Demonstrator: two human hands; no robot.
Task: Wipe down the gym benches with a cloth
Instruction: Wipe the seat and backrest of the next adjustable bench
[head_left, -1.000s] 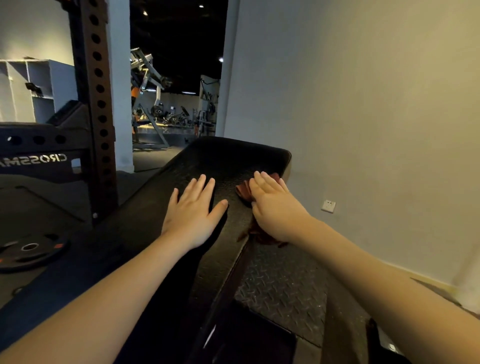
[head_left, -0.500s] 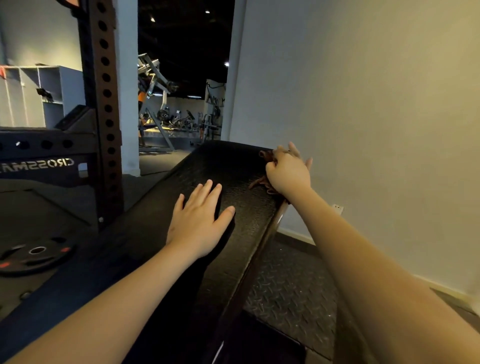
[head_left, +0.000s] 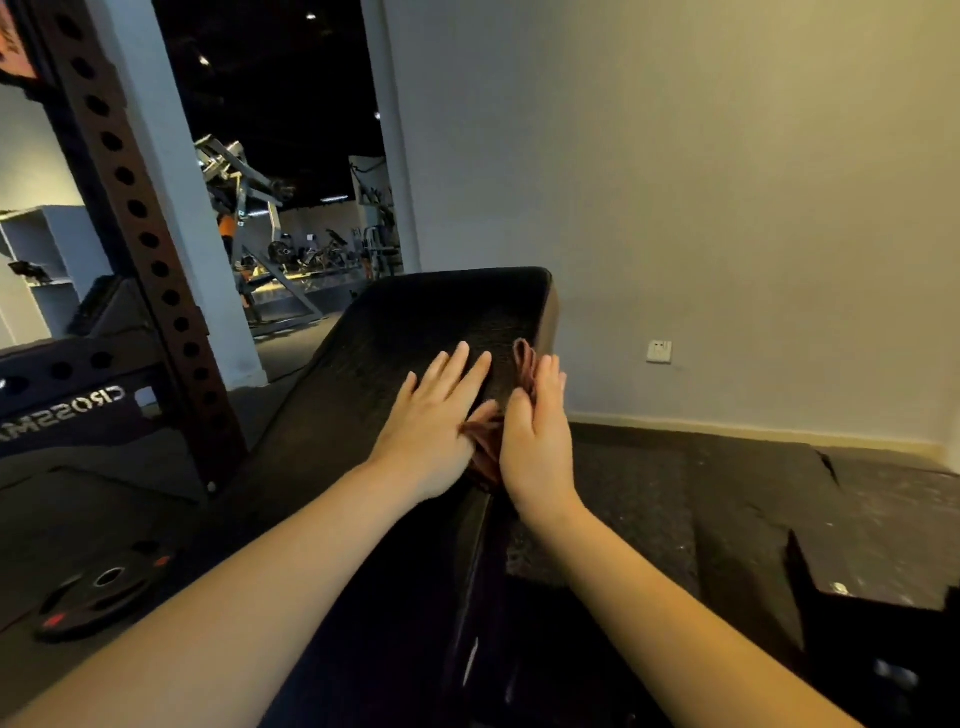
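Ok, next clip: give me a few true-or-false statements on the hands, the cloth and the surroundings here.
1. The left hand lies flat on the bench pad. True.
2. The cloth is blue. False: it is reddish-brown.
3. The right hand presses the cloth with straight fingers. True.
4. The weight plate lies on the bench. False: it lies on the floor, left of the bench.
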